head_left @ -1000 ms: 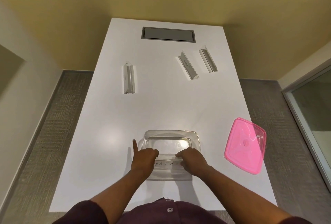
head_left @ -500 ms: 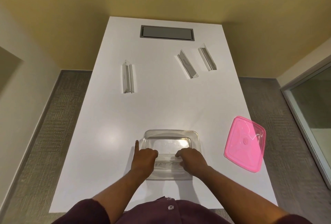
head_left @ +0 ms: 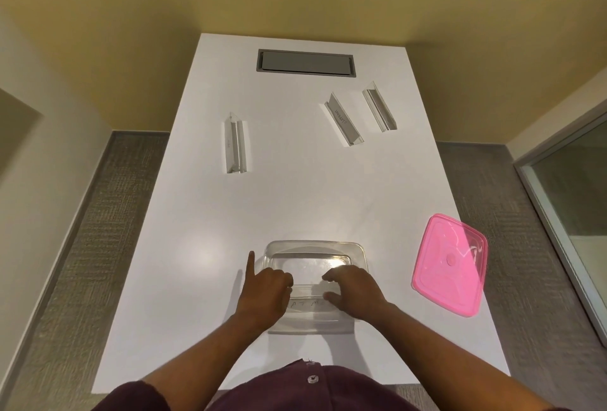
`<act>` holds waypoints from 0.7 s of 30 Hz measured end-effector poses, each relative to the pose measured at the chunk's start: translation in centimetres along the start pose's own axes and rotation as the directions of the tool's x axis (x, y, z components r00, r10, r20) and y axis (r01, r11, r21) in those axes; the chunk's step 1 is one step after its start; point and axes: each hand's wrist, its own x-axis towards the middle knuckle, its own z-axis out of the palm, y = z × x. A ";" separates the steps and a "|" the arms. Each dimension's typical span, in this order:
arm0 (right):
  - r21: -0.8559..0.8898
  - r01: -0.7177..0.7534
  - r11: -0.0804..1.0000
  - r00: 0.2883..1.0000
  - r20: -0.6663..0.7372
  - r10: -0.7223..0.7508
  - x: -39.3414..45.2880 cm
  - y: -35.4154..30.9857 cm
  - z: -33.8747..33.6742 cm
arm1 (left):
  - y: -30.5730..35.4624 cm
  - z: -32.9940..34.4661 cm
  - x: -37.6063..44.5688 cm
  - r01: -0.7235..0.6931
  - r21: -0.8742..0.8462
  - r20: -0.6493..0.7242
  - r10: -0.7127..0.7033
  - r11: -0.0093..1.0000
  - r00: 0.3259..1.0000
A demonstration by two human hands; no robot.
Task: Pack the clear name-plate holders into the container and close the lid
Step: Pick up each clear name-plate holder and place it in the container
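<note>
**user1:** Fingers (head_left: 331, 279) of the right hand (head_left: 353, 292) are curled over a clear name-plate holder (head_left: 310, 304) lying inside the clear container (head_left: 359, 248), thumb on its near side, so that one's gripped. Left hand (head_left: 264, 295) grips the same holder at its left end, with the index finger sticking straight out toward 12 o'clock, just beside the container's left wall. The holder is see-through with some handwritten letters on it, can't read them properly.

**user2:** where's the rest of the stuff?

**user1:** Container sits at 6 o'clock on the white counter (head_left: 203, 279), right in front of the person. Three more holders are on the counter: a lone holder (head_left: 235, 144) at about 10 o'clock, and a labelled holder (head_left: 344, 121) plus a plain holder (head_left: 380, 110) side by side but apart at about 1 o'clock. Pink lid (head_left: 450, 264) lies at 4 o'clock, hanging a bit over the counter's right edge.

**user2:** anything change from half a second back?

**user1:** Barely. Right fingers have spread and lifted a little off the holder; left hand and everything else looks the same.
</note>
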 end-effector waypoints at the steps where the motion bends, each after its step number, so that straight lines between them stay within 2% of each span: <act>1: 0.046 -0.006 0.999 0.999 -0.045 0.008 0.1 0.0 -0.6 | -0.2 -0.3 0.1 -0.005 -0.009 -0.046 0.005 1.000 0.999; 5: 0.229 -0.037 0.973 0.983 -0.167 0.077 1.2 -0.4 -3.7 | -1.5 -1.6 1.5 -0.049 -0.174 -0.284 -0.003 0.983 0.959; 9: 0.343 -0.067 0.937 0.968 -0.207 0.145 3.5 -0.9 -6.4 | -3.7 -2.8 4.0 -0.027 -0.342 -0.414 -0.125 0.939 0.901; 12: 0.370 -0.066 0.927 0.967 -0.206 0.151 6.2 -1.5 -8.1 | -5.9 -2.8 6.1 0.074 -0.420 -0.393 -0.255 0.904 0.884; 16: 0.374 -0.057 0.926 0.975 -0.178 0.132 11.1 -2.9 -9.7 | -9.3 -1.7 8.5 0.225 -0.443 -0.278 -0.372 0.868 0.886; 21: 0.388 -0.071 0.919 0.989 -0.094 0.116 18.5 -5.4 -10.5 | -13.6 -0.1 11.0 0.278 -0.441 -0.207 -0.398 0.854 0.894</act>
